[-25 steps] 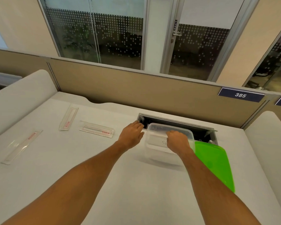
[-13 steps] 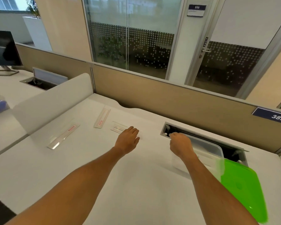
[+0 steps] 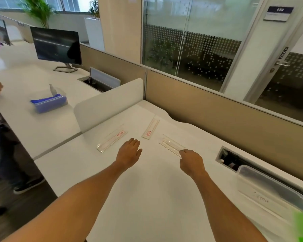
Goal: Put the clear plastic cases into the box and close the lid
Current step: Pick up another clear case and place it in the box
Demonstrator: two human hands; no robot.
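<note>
Pick-up step: right hand [image 3: 191,162] fingertips touch nearest long clear plastic case [image 3: 171,145], grip not yet closed; left hand [image 3: 129,151] flat, open, w/ nothing. Next: pinch case, carry to open translucent plastic box [image 3: 276,187] at right.

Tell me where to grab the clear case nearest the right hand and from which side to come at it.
Take the rightmost clear case at its near end, where the right hand already meets it. It lies flat and thin on the desk, so probably come from above and pinch across its narrow width, thumb on one long edge, fingers on the other.
</note>
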